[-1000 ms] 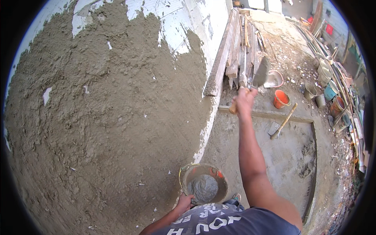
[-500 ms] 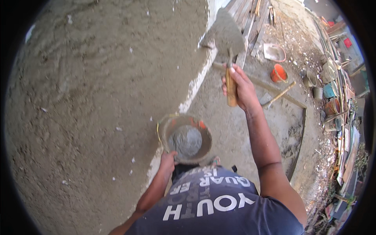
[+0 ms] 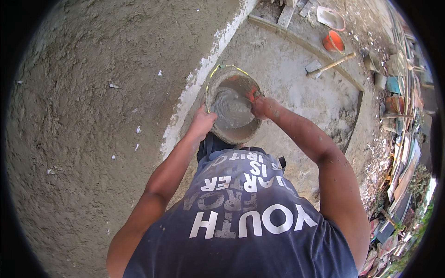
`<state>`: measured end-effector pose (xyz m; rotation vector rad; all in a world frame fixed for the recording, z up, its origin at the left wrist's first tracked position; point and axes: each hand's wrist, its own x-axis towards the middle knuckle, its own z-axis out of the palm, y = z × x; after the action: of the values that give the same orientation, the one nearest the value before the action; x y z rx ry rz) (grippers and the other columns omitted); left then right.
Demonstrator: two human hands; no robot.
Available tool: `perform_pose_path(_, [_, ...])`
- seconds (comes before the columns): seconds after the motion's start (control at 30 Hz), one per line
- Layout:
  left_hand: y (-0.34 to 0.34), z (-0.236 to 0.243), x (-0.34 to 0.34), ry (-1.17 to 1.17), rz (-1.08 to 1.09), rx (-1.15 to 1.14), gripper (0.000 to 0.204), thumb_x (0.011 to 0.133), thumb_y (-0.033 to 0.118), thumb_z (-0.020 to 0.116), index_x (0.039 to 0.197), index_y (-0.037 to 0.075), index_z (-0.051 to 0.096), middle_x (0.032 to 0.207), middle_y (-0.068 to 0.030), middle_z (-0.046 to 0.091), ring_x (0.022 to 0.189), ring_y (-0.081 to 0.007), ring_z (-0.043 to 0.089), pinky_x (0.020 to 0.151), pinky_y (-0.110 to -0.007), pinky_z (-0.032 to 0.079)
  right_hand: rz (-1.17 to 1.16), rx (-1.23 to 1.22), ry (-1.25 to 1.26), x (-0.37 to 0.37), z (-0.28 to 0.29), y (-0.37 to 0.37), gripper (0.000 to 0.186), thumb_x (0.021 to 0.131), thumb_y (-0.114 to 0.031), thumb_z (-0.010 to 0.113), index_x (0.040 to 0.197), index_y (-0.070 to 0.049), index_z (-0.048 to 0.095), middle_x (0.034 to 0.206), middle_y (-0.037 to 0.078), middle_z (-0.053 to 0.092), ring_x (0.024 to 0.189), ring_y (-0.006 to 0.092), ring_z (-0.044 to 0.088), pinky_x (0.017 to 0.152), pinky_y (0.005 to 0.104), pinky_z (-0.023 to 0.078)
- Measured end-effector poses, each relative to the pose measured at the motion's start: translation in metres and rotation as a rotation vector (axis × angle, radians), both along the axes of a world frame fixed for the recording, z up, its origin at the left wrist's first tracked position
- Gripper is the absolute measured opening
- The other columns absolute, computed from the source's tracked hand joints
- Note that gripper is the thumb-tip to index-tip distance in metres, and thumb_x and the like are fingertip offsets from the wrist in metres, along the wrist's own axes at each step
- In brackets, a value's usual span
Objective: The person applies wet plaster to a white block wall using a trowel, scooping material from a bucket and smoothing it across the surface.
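My left hand (image 3: 203, 121) grips the left rim of a round, mortar-smeared bucket (image 3: 237, 131), which is tilted and held in front of my body. Wet grey mortar (image 3: 229, 109) lies inside it, with swirl marks on its surface. At the right side of the bucket, my right hand (image 3: 263, 107) is closed and reaches in over the rim. The trowel seen in this hand in the earlier frame is hidden now, its blade and handle down in the bucket. A yellowish cord or handle (image 3: 209, 88) runs along the rim.
Rough, wet mortar covers the wall (image 3: 102, 83) on my left. A long-handled tool (image 3: 331, 65) lies on the floor to the right, near an orange bucket (image 3: 333, 41) and a shallow pan (image 3: 331, 18). Several buckets and scrap planks (image 3: 403, 171) line the far right.
My right hand has come down from the wall, taking the trowel into the bucket. The left hand and bucket sit higher in view, and the view has shifted.
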<state>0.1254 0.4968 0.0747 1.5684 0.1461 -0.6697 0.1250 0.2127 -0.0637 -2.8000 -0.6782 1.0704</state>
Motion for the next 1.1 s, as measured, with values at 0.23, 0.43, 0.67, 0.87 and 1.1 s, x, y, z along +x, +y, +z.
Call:
perform_pose_path(0.23, [0.024, -0.019, -0.019, 0.047, 0.013, 0.089, 0.063, 0.078, -0.002, 0.054, 0.14, -0.001, 0.045, 0.119, -0.0168, 0.063, 0.102, -0.0229, 0.062, 0.088, -0.034, 0.05, -0.646, 0.424, 0.776, -0.049, 0.117, 0.017, 0.043, 0.097, -0.051, 0.051, 0.101, -0.011, 0.066, 0.07, 0.002, 0.055, 0.052, 0.0124, 0.053, 0.048, 0.0287, 0.047])
perform_pose_path(0.43, [0.008, 0.01, 0.003, 0.167, 0.125, 0.017, 0.052, 0.08, -0.005, 0.053, 0.131, 0.0, 0.049, 0.108, -0.0154, 0.064, 0.09, -0.027, 0.068, 0.077, -0.042, 0.058, -0.969, 0.802, 0.624, -0.094, 0.124, 0.015, 0.044, 0.099, -0.047, 0.048, 0.105, -0.007, 0.065, 0.069, 0.003, 0.056, 0.051, 0.0116, 0.052, 0.046, 0.0274, 0.046])
perform_pose_path(0.67, [0.015, -0.037, 0.038, 0.237, 0.173, -0.112, 0.058, 0.079, -0.006, 0.054, 0.135, 0.003, 0.044, 0.114, -0.0142, 0.06, 0.096, -0.0288, 0.065, 0.075, -0.045, 0.06, -1.333, 1.073, 0.422, -0.109, 0.151, 0.042, 0.047, 0.103, -0.045, 0.044, 0.117, -0.004, 0.062, 0.072, 0.005, 0.059, 0.055, 0.0138, 0.057, 0.051, 0.0301, 0.049])
perform_pose_path(0.87, [0.056, -0.022, 0.057, 0.263, 0.25, -0.114, 0.065, 0.078, -0.009, 0.054, 0.139, 0.008, 0.042, 0.124, -0.0127, 0.056, 0.1, -0.0311, 0.063, 0.074, -0.052, 0.06, -1.756, 1.584, 0.157, -0.067, 0.22, 0.052, 0.035, 0.104, -0.033, 0.039, 0.122, -0.006, 0.054, 0.077, 0.006, 0.057, 0.057, 0.0137, 0.055, 0.049, 0.0302, 0.047])
perform_pose_path(1.1, [0.13, -0.015, 0.055, 0.308, 0.15, -0.009, 0.049, 0.079, -0.007, 0.056, 0.126, 0.006, 0.051, 0.103, -0.0129, 0.064, 0.088, -0.0324, 0.068, 0.072, -0.052, 0.06, -1.727, 1.628, -1.037, 0.124, 0.313, 0.026, 0.032, 0.101, -0.032, 0.047, 0.119, -0.006, 0.048, 0.083, 0.007, 0.056, 0.063, 0.0148, 0.056, 0.051, 0.029, 0.049])
